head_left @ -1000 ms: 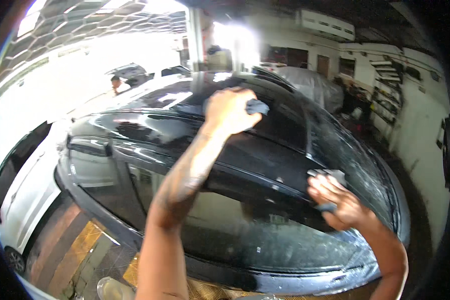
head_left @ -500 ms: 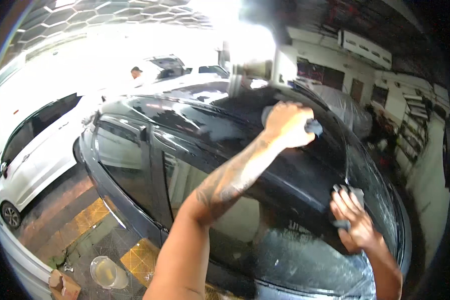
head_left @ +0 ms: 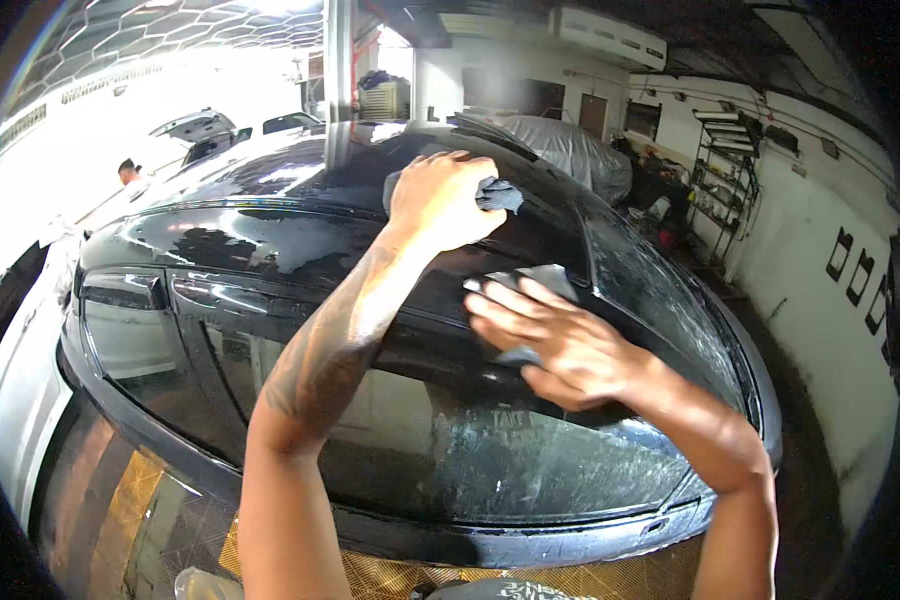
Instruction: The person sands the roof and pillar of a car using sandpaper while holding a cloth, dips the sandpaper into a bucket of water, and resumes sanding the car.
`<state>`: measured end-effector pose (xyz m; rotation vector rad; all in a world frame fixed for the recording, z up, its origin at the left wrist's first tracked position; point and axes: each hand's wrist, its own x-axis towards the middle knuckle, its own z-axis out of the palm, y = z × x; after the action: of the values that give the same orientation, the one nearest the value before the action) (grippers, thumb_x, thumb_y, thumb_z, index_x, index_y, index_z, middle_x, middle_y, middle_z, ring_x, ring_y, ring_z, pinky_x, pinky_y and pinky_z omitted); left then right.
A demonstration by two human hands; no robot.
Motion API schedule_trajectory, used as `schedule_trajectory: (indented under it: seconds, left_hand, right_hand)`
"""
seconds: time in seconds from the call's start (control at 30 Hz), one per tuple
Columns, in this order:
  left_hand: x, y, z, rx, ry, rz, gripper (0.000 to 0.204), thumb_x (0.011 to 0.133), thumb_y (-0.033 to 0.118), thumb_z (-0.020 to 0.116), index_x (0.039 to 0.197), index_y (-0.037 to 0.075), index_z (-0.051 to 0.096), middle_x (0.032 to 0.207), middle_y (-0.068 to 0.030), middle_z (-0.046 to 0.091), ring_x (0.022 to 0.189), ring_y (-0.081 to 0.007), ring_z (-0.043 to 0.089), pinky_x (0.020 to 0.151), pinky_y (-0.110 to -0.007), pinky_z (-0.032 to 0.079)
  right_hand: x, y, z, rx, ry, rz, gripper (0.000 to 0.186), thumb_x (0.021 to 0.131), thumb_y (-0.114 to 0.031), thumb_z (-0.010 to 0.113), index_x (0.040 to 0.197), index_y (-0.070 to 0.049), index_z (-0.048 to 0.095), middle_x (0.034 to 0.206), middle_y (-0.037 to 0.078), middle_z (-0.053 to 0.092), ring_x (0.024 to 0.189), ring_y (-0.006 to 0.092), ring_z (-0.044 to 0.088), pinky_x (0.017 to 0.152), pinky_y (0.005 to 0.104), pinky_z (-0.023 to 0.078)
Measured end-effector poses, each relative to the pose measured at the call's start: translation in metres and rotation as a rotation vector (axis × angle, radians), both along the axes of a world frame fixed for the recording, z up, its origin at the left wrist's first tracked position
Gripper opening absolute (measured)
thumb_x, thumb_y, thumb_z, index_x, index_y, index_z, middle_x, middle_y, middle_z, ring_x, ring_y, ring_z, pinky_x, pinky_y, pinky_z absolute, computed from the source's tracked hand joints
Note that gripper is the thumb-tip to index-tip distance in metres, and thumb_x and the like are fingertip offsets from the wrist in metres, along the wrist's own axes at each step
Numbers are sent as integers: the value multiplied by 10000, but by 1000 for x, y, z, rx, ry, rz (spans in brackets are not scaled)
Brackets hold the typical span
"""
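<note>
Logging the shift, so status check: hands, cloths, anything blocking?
Left hand pressing a grey cloth on the black car's roof. Right hand flat on a second cloth at the roof edge. Nothing blocking either hand.

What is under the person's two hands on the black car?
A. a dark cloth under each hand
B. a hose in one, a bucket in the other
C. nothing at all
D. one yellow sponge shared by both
A: the left hand presses a dark cloth on the roof, and the right hand presses a grey cloth at the roof edge.
</note>
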<state>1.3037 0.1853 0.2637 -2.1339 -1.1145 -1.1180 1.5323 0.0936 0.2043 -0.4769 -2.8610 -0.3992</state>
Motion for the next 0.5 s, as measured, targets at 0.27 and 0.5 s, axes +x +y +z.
schedule_trajectory:
  seconds: [0.27, 0.5]
  left_hand:
    - [4, -6, 5, -55, 39, -8, 393, 704, 359, 798, 1003, 113, 731, 1032, -147, 730, 1003, -351, 703, 921, -474, 547]
    - [-4, 3, -2, 12, 36, 11, 396, 703, 358, 796, 1012, 122, 724, 1037, -156, 727, 984, -368, 706, 898, -482, 559]
  right_hand:
    - [87, -17, -34, -115, 125, -52, 737, 870, -278, 474, 1537, 27, 413, 1694, 180, 230, 1584, 338, 167, 1285, 517, 106]
    - [52, -11, -23, -99, 121, -52, 745, 880, -252, 441, 1576, 0, 355, 1697, 190, 206, 1578, 370, 163, 1282, 532, 91]
